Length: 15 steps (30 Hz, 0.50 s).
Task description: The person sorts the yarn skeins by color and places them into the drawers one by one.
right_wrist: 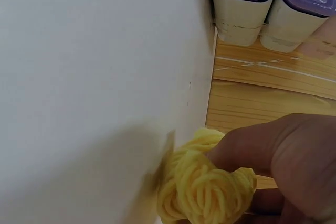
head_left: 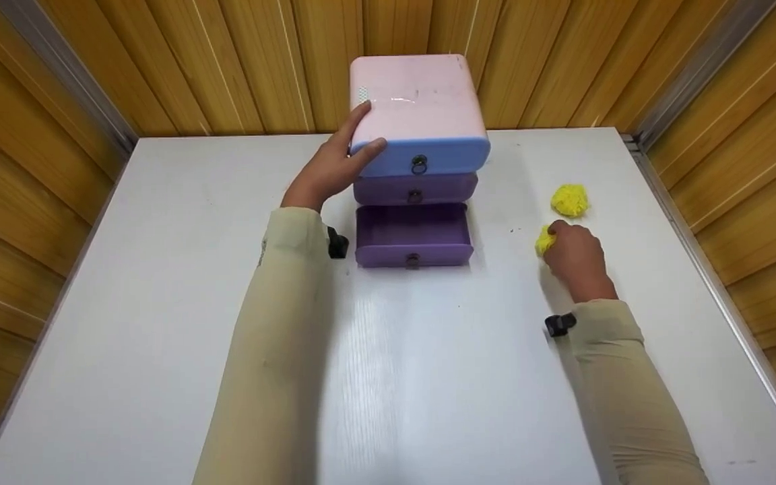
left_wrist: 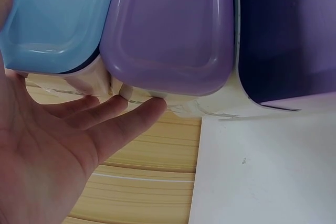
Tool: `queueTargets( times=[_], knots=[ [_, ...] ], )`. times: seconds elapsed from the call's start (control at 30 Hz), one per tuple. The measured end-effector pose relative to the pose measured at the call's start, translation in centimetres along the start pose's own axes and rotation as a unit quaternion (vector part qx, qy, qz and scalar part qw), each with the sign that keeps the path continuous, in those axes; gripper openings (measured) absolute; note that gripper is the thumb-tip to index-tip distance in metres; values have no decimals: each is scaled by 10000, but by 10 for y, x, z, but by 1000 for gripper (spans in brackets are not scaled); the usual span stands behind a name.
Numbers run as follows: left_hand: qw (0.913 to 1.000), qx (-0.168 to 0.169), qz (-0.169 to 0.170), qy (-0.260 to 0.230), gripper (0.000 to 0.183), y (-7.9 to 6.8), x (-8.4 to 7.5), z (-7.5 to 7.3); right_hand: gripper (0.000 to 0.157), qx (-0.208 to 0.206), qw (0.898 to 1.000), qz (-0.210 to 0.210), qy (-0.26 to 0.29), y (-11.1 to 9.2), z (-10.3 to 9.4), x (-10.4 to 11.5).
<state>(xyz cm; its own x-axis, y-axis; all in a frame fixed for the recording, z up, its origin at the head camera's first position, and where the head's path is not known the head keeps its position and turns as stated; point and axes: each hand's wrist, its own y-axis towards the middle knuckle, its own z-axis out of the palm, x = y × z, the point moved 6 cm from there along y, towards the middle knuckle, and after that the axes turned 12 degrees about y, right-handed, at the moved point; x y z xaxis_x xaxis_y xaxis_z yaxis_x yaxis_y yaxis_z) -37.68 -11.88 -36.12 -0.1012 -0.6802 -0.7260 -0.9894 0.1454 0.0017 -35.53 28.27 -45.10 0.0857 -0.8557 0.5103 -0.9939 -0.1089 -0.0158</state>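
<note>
A small stacked drawer cabinet (head_left: 422, 101) with a pink top stands towards the back of the table. Its blue top drawer (head_left: 388, 158) and purple middle drawer (left_wrist: 168, 30) are pushed in; the purple bottom drawer (head_left: 415, 256) is pulled out and nothing shows inside. My left hand (head_left: 331, 168) rests against the cabinet's left side, fingers extended along it and thumb at the blue front's upper edge. To the right, my right hand (head_left: 576, 259) pinches a yellow yarn ball (right_wrist: 205, 187) between thumb and fingers, low over the table.
Another yellow yarn ball (head_left: 570, 201) lies just beyond my right hand. The white table (head_left: 159, 303) is bordered by wood-look panels (head_left: 260, 67) at the back and both sides. Black wrist straps show at both sleeves.
</note>
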Motion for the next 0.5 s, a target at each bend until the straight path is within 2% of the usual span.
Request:
queueTargets(
  times=[0.5],
  knots=[
    [9996,-107,98,225,73,1,0,0,30,-357,9981,-468,176,-4,-4,26]
  ],
)
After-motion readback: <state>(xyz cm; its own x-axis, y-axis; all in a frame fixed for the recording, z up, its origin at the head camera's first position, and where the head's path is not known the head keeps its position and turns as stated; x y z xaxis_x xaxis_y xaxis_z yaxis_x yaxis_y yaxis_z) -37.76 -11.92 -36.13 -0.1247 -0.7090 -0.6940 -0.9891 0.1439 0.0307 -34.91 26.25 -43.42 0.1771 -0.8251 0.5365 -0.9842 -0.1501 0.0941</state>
